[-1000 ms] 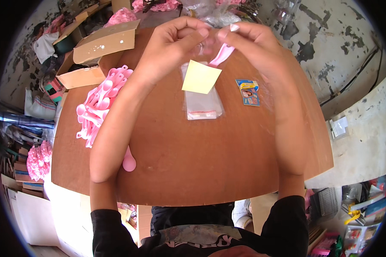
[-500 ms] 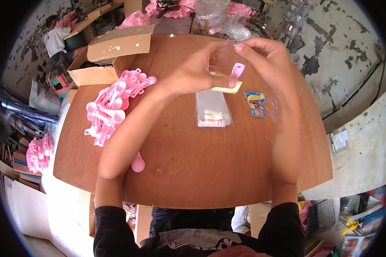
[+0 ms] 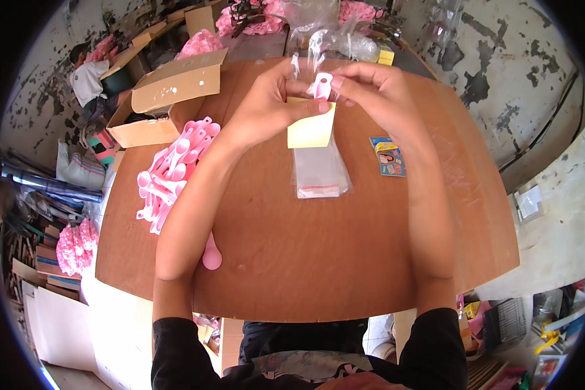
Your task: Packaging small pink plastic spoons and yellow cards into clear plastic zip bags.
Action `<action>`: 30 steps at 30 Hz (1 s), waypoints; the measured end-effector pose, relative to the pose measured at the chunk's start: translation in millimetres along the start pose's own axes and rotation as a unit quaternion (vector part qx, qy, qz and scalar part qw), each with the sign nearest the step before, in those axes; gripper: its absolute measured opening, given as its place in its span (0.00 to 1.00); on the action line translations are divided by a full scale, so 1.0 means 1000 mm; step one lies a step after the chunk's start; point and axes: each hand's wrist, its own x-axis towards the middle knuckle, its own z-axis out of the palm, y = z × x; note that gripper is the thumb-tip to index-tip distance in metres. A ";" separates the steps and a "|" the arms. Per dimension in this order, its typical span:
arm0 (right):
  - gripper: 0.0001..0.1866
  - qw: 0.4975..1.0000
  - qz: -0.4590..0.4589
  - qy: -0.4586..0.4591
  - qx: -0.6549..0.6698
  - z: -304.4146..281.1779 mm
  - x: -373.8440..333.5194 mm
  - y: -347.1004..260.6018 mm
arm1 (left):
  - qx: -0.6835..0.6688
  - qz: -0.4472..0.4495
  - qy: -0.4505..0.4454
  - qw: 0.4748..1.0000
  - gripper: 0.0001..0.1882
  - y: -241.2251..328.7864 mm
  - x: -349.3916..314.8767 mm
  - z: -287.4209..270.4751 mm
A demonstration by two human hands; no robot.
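pink spoon [image 3: 320,90] btwn both hands [image 3: 266,101], by yellow paper [image 3: 311,130].

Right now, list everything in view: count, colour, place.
Table: one, brown, centre
Spoon pile: many, pink, table's left
Loose spoon: one, pink, table's near left
Paper: one, yellow, in left hand
Held spoon: one, pink, paper's far edge
Bags: uncounted stack, clear, table's middle
Card: one visible, blue-yellow, right of bags
Carton: one, brown, table's far left
Co-worker: one, white top, far left
Bundles: several, pink, beyond table
Left hand: one, on paper
Right hand: one, by held spoon
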 end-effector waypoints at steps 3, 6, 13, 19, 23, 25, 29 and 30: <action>0.11 0.999 -0.003 0.031 0.018 0.001 0.004 0.009 | -0.026 0.023 0.016 0.999 0.19 -0.001 0.004 -0.001; 0.10 0.998 -0.002 0.049 0.034 0.001 0.004 0.007 | -0.058 0.006 0.066 0.996 0.16 0.002 0.003 -0.002; 0.09 0.996 0.008 0.039 0.083 0.002 0.001 0.008 | -0.077 -0.004 0.102 0.992 0.11 -0.005 0.004 -0.009; 0.10 0.991 -0.018 0.032 0.128 -0.002 0.002 0.011 | -0.049 -0.002 0.122 0.991 0.11 0.003 0.002 -0.009; 0.11 0.984 -0.004 0.014 0.180 -0.006 0.001 0.013 | -0.028 0.017 0.109 0.994 0.12 -0.002 0.004 -0.013; 0.11 0.980 -0.005 -0.006 0.199 -0.004 0.002 0.011 | -0.024 0.018 0.099 0.995 0.12 -0.001 0.004 -0.018; 0.09 0.978 -0.025 -0.014 0.208 -0.004 0.001 0.010 | -0.047 0.023 0.076 0.996 0.12 0.005 0.000 -0.022; 0.08 0.977 -0.036 -0.025 0.208 -0.006 0.001 0.011 | -0.048 0.025 0.076 0.996 0.12 0.006 0.000 -0.022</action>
